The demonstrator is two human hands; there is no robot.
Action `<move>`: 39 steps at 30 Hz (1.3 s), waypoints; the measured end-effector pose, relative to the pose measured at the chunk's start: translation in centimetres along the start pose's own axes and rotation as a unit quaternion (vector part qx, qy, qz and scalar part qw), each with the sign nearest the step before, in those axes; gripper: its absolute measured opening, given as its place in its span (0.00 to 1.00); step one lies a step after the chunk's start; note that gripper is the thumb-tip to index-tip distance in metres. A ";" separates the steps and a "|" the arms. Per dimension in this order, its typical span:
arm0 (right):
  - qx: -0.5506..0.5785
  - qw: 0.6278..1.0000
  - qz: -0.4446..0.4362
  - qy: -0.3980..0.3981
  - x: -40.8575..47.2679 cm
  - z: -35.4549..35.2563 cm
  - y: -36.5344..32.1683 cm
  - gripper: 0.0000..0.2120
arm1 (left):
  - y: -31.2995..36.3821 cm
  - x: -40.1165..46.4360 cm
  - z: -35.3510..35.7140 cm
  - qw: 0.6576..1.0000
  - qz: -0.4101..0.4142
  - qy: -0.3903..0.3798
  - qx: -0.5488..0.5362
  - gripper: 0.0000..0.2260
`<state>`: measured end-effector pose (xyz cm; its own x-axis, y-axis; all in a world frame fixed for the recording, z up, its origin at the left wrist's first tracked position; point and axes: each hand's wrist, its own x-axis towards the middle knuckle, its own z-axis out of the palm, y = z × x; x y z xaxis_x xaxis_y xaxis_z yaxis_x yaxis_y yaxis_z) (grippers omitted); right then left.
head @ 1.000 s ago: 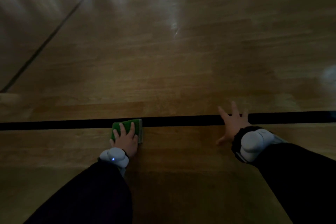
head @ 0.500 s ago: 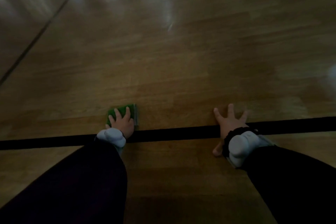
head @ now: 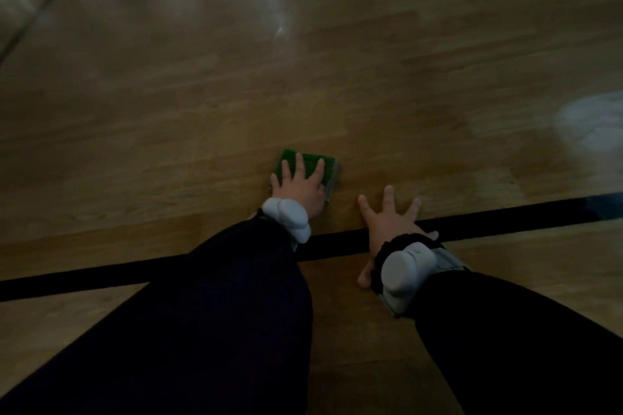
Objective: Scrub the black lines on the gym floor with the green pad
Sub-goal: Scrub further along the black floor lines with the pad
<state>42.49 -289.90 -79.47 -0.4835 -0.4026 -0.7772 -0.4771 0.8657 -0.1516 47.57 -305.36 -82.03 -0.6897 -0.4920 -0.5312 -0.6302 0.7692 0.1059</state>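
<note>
A green pad (head: 312, 163) lies flat on the wooden gym floor, just beyond a wide black line (head: 499, 219) that crosses the view from lower left to right. My left hand (head: 298, 187) presses on the pad with straight, spread fingers. My right hand (head: 391, 222) lies flat on the floor with its fingers spread, its palm over the black line. Both wrists carry white devices, and both arms wear dark sleeves. My left sleeve hides part of the line.
A thin dark line (head: 30, 20) runs diagonally at the far upper left. Bright reflections (head: 279, 27) glare on the varnished boards further out. A pale blurred patch (head: 596, 121) sits at the right edge.
My left hand has pushed the pad from on the black line to the boards beyond it and rightward, closer to my right hand. The view has tilted and moved nearer.
</note>
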 end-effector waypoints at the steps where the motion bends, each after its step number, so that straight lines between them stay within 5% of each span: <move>1: 0.000 1.000 0.004 0.001 0.0 0.0 -0.1 0.55 | 1.3 0.0 0.3 1.000 0.008 0.008 0.015 0.24; 7: 0.019 0.999 0.026 0.002 0.3 -0.1 -0.6 0.53 | 3.5 0.3 0.3 0.998 0.045 0.003 0.041 0.24; 12: 0.089 0.993 0.069 0.043 1.4 0.7 -0.7 0.31 | 6.6 0.3 0.4 0.991 0.128 -0.008 0.042 0.23; 21: 0.102 0.993 0.047 0.031 1.8 0.9 -0.5 0.31 | 6.1 1.6 0.5 0.988 0.145 0.020 0.049 0.21; 28: 0.039 0.999 0.011 0.011 0.4 0.2 -0.2 0.51 | 3.0 2.9 -0.8 0.999 0.035 0.018 0.002 0.22; 39: 0.024 1.000 0.001 0.004 -0.1 -0.4 -0.4 0.54 | -15.3 1.1 -1.5 0.983 -0.163 0.017 -0.079 0.22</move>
<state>42.44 -290.27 -79.12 -0.4901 -0.4028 -0.7730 -0.4399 0.8799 -0.1796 55.92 -318.24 -82.95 -0.4519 -0.7170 -0.5307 -0.8654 0.4967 0.0659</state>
